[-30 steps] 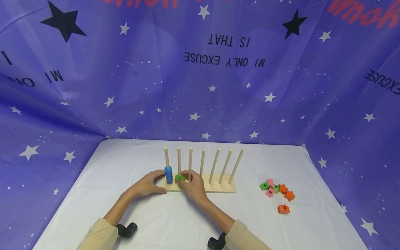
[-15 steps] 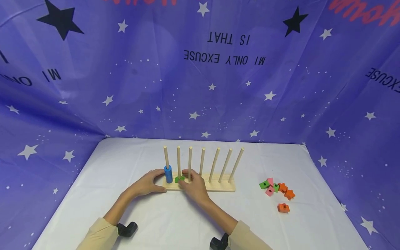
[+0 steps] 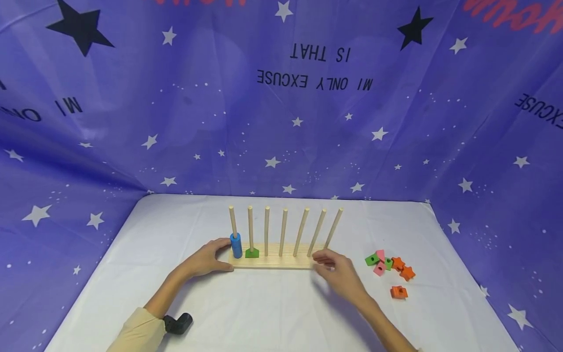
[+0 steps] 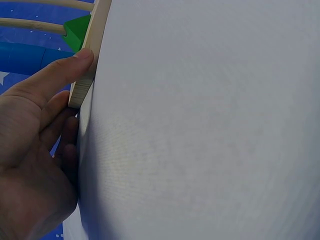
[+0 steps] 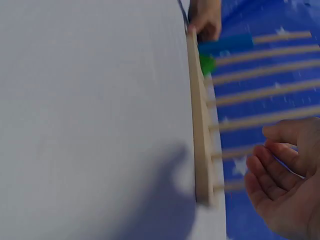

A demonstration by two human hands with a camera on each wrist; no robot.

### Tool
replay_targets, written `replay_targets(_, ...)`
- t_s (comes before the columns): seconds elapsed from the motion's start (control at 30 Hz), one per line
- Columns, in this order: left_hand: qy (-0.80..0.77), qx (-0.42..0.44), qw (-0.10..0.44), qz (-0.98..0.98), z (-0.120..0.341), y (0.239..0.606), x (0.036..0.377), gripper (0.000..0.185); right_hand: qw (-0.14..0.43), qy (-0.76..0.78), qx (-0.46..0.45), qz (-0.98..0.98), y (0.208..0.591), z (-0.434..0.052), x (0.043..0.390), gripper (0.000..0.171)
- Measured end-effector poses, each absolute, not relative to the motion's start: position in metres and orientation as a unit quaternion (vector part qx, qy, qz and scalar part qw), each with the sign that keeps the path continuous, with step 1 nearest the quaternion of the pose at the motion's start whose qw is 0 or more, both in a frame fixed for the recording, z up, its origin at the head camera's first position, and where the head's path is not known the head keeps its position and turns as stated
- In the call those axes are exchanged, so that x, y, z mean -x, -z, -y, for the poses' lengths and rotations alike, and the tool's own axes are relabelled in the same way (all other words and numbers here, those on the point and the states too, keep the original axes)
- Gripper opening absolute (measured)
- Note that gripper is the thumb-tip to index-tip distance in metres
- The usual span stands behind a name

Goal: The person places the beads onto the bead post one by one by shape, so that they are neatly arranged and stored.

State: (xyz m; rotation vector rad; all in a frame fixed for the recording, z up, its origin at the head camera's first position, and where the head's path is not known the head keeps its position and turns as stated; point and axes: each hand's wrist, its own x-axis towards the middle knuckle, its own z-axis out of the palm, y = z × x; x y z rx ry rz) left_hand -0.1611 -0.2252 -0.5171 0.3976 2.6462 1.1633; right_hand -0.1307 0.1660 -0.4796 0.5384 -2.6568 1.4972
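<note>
A wooden peg board point(image 3: 281, 263) with a row of several upright pegs lies on the white table. My left hand point(image 3: 205, 259) grips its left end, the thumb along the front edge in the left wrist view. Blue cylinder beads point(image 3: 236, 246) are stacked on the leftmost peg. At the foot of the second peg sits a green block point(image 3: 252, 253) with a sloped outline. My right hand point(image 3: 342, 275) hovers by the board's right end, fingers loosely bent and holding nothing; the right wrist view shows this hand point(image 5: 292, 185) apart from the pegs.
To the right lie loose blocks: green point(image 3: 372, 259), pink point(image 3: 379, 268) and orange star-shaped ones point(image 3: 407, 273). An orange block point(image 3: 399, 292) lies nearer the front. A purple star-printed cloth point(image 3: 281, 122) rises behind and beside the table.
My right hand has let go of the green block, now low on the second peg, and moved right to the board's far end. The left hand stays at the left end.
</note>
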Motion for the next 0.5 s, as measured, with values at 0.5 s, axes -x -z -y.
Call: replay_targets(0.5,-0.398,-0.142,0.108,-0.900,0.226,0.517,0.161,0.086,0.146,-0.364,-0.007,0.920,0.494,-0.288,0.128,0.031)
